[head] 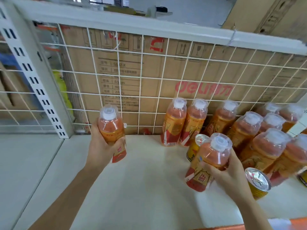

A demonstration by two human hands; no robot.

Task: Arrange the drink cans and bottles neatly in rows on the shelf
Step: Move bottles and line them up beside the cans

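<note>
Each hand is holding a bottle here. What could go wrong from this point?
1. The right hand grips the right bottle between the rear can and the near can by its wrist; moving the bottle could tip either can.
2. The left hand holds the left bottle far left of the standing bottles by the wire grid; set down there, it would likely leave a gap in the row.

cardboard box [191, 72]: red "deli" logo | spec table: "0.5"
</note>
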